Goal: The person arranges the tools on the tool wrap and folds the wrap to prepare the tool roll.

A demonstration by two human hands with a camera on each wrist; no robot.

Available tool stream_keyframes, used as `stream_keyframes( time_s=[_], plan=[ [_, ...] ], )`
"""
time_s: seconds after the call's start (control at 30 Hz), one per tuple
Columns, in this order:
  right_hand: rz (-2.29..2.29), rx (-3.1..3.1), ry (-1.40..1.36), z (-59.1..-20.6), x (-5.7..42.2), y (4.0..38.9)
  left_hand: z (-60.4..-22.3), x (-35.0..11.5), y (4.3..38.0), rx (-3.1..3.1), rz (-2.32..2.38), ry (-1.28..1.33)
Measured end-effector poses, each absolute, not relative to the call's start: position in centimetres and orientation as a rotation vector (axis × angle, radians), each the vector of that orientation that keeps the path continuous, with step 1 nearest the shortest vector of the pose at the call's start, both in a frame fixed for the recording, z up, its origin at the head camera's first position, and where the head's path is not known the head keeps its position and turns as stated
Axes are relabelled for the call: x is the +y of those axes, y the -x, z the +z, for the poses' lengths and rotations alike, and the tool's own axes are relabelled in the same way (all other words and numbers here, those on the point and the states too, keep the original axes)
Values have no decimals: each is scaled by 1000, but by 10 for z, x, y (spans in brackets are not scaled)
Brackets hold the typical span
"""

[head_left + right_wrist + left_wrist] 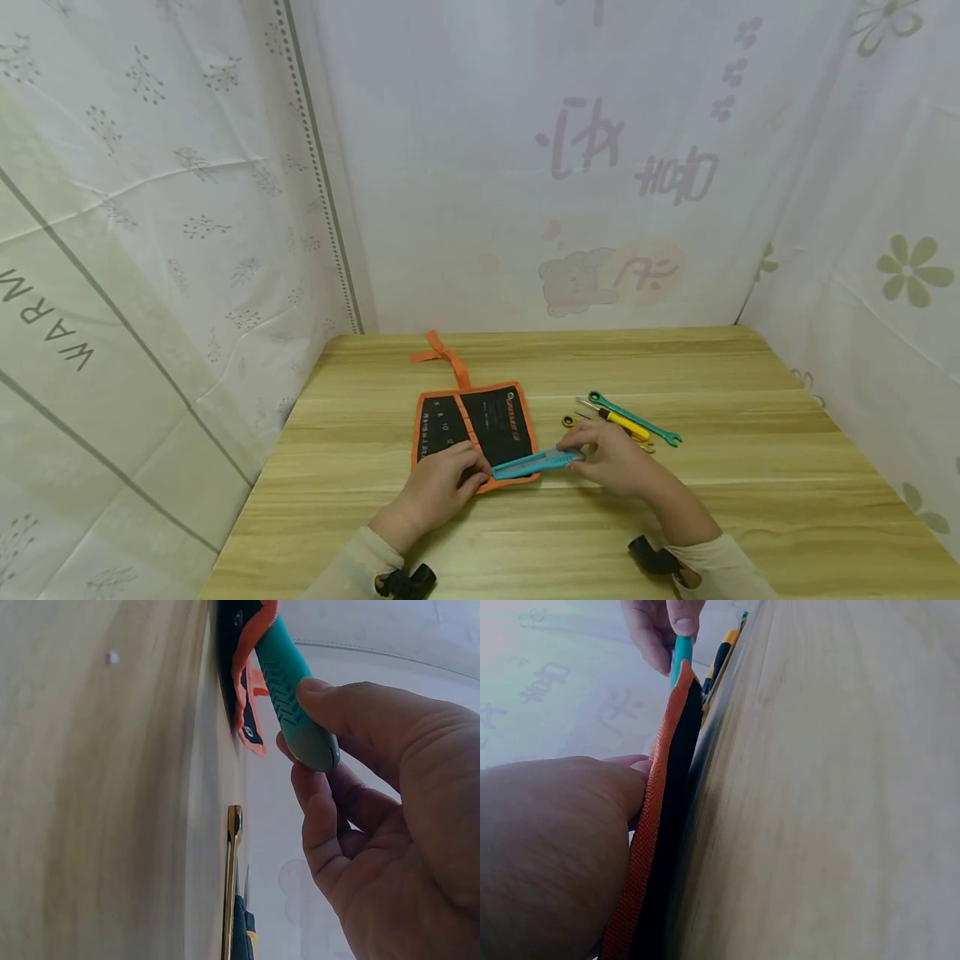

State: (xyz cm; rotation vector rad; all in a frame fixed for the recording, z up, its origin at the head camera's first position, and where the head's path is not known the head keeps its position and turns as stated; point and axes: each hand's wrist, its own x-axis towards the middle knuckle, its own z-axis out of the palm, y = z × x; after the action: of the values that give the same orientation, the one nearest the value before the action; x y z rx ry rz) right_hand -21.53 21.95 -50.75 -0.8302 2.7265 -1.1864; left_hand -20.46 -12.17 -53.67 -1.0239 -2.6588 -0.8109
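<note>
A black tool pouch (492,417) with orange trim lies on the table, size numbers printed on its left part. My right hand (609,457) pinches the grey end of a teal utility knife (536,461) between thumb and fingers. The knife slants low over the pouch's front right part, its far end by my left fingertips. My left hand (444,483) grips the pouch's front part with curled thumb and fingers; the left wrist view shows it against the orange edge (654,795), fingertips mostly hidden. The right wrist view shows the knife's ribbed handle (281,682) beside the pouch edge.
Right of the pouch lie a green ratchet wrench (637,417), a yellow and black screwdriver (626,423) and a gold-coloured wrench (232,862), partly behind my right hand. An orange strap (453,360) extends behind the pouch. Printed curtains (465,167) hang around the wooden table (300,517).
</note>
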Motion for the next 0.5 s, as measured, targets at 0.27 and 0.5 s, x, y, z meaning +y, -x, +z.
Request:
stream_keyframes(
  time_s=[0.27, 0.5],
  plan=[
    [-1215, 2678, 911, -513, 213, 215, -538, -121, 204, -2641, -797, 1035],
    [-1208, 2642, 926, -515, 204, 213, -536, -120, 204, -2646, -772, 1055]
  ],
)
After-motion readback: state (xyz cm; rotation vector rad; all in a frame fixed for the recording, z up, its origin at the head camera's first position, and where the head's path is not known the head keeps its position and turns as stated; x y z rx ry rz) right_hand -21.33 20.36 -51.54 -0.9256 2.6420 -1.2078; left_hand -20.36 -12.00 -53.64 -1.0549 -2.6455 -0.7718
